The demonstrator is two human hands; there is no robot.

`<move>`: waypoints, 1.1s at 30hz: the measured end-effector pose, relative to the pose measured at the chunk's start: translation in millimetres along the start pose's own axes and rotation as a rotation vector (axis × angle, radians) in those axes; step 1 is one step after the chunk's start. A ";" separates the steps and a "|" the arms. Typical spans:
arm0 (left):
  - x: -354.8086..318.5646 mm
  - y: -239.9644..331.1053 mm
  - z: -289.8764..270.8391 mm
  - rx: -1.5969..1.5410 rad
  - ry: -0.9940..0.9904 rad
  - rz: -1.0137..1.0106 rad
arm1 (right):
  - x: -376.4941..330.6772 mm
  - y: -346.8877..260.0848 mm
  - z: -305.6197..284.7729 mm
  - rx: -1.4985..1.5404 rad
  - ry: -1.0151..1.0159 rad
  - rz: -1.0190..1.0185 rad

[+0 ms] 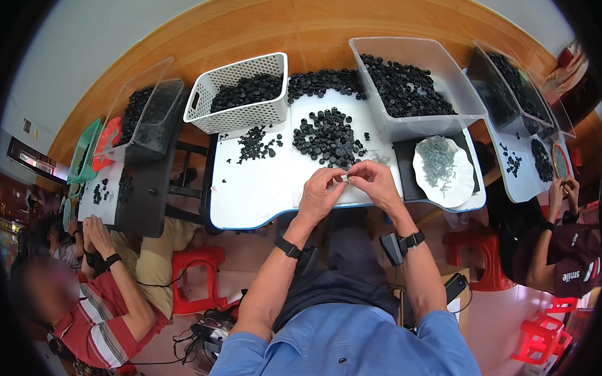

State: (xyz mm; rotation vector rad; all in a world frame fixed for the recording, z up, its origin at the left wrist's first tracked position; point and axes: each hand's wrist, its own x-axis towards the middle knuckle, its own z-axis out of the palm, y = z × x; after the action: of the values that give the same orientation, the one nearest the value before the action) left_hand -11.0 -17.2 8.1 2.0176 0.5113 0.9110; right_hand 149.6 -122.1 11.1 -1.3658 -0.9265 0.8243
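Just in front of the table's near edge, my left hand [321,192] and my right hand [377,184] meet with their fingertips pinched together. Between them is a small whitish piece [345,177], mostly hidden by the fingers, so its kind does not show. Right beyond the fingertips lies a loose pile of small round black parts [328,136] on the white tabletop [238,196]. A smaller heap of tiny black pieces [254,144] is to the left. To the right, a white scalloped plate [470,169] holds many thin, clear greenish pieces [436,163].
A white perforated basket [233,123] and a large clear bin [419,128], both full of black parts, stand at the back. A black mat [408,168] lies under the plate. Co-workers sit at tables on both sides; red stools [198,280] stand nearby.
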 end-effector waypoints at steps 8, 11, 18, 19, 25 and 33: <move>19.4 -22.9 -28.4 0.326 0.278 -0.170 | -1.6 2.0 -0.7 -0.070 0.192 -0.120; 28.7 -24.9 -28.8 0.400 0.216 -0.168 | -2.7 1.5 -1.5 -0.106 0.189 -0.118; 29.0 -23.3 -28.2 0.450 0.172 -0.203 | -4.5 3.6 -1.6 -0.134 0.204 -0.171; 26.2 -20.0 -26.3 0.447 0.163 -0.200 | -4.5 5.3 -2.4 -0.123 0.207 -0.178; 1.4 9.0 -4.2 0.123 0.143 -0.227 | -4.2 6.5 -1.1 -0.117 0.225 -0.128; -4.2 0.1 7.6 -0.024 0.086 -0.220 | 0.2 -1.0 11.1 -0.164 0.196 -0.258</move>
State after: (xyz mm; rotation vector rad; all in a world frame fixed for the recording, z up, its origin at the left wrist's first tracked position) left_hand -8.0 -24.0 3.5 1.8627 0.7506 0.8667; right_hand 139.5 -117.3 11.9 -1.4037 -1.0060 0.4185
